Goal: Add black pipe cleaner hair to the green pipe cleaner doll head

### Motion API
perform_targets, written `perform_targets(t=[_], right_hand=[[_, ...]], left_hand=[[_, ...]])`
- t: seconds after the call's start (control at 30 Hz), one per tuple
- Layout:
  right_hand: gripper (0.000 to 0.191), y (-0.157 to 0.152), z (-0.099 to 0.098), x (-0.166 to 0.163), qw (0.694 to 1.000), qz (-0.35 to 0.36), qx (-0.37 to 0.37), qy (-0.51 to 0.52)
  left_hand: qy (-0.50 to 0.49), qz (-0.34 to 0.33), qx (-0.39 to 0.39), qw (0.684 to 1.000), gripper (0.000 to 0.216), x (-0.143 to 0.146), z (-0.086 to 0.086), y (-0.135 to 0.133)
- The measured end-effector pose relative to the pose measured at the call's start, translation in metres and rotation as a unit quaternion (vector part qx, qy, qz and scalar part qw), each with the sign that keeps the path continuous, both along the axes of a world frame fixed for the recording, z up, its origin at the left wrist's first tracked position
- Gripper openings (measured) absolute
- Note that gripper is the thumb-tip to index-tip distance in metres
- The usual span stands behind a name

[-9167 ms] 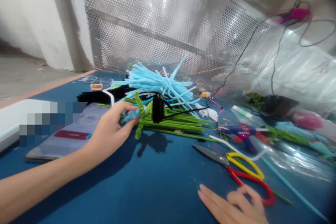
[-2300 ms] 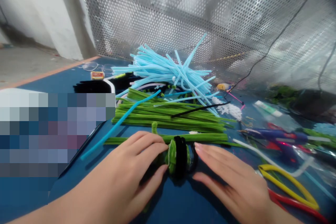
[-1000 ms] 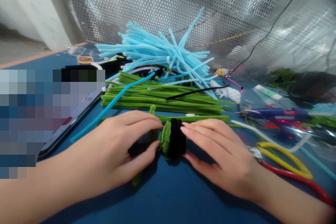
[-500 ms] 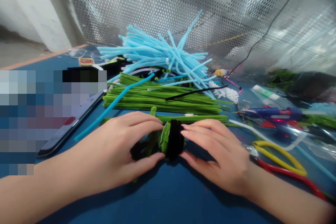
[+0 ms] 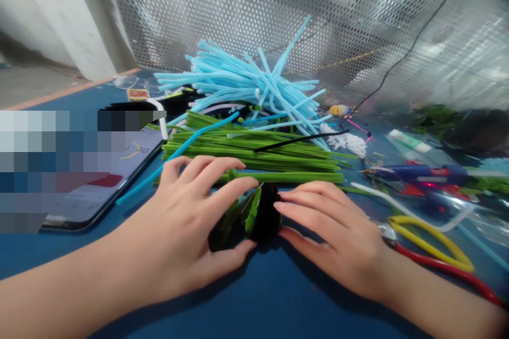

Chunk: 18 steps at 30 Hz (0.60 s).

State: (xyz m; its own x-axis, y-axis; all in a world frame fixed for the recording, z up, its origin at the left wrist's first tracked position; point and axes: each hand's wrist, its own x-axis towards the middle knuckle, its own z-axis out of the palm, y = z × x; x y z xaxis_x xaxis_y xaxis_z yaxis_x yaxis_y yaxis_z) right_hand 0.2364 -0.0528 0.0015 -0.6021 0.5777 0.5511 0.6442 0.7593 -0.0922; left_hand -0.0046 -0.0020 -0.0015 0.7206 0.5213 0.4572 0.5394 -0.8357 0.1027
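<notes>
Between my hands is a small rounded piece of black and green pipe cleaners [image 5: 267, 217], black on the right and green on the left. My left hand [image 5: 186, 222] grips its left side, with the index fingertip at the upper edge and the thumb at the lower edge. The other left fingers are raised and spread. My right hand [image 5: 338, 228] pinches the black side between fingertips and thumb. Behind my left hand, green stems run off the piece, partly hidden by its fingers.
Bundles of green pipe cleaners [image 5: 222, 143] and light blue pipe cleaners [image 5: 238, 71] lie behind my hands. On the right are a blue glue gun [image 5: 429, 173] and pliers with yellow and red handles [image 5: 433, 243]. A phone [image 5: 115, 190] lies left; a perforated metal panel [image 5: 238, 5] stands behind.
My left hand has spread wider, its fingers lifting and its thumb dropping slightly. The view has shifted a little. My right hand keeps its pinch on the piece.
</notes>
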Motion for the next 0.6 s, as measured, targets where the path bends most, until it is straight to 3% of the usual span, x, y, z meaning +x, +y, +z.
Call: perform_targets(t=[0.2,0.6], right_hand=[[0.033,-0.0009,-0.0015,-0.0011,1.000,-0.004,-0.003,0.002],[0.030,0.0001,-0.0007,-0.0029,0.999,-0.013,-0.035,0.021]], left_hand=[[-0.027,-0.081,0.069,0.994,0.034,0.0010,0.0009,-0.0024],[-0.060,-0.098,0.010,0.993,0.031,0.0060,-0.0021,-0.0041]])
